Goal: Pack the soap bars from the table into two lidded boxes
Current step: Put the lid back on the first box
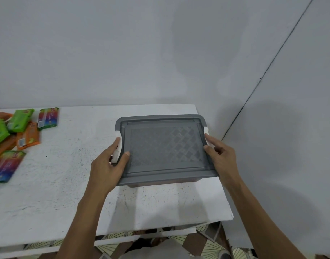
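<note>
While beneath grey lid (164,146), box (136,185) mostly hidden.

On a white table (57,184), the left hand (110,165) and right hand (221,156) grip the white side latches of a box with a grey lid (164,146), soap packets (20,131) lying well apart at left.

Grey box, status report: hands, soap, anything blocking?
Grip: left hand and right hand on lidded box ends. Loose soap bars at table's left. Nothing atop it.

grey lattice-patterned lid (164,146), green, orange, rainbow soap bars (20,128), white table (66,184)
</note>
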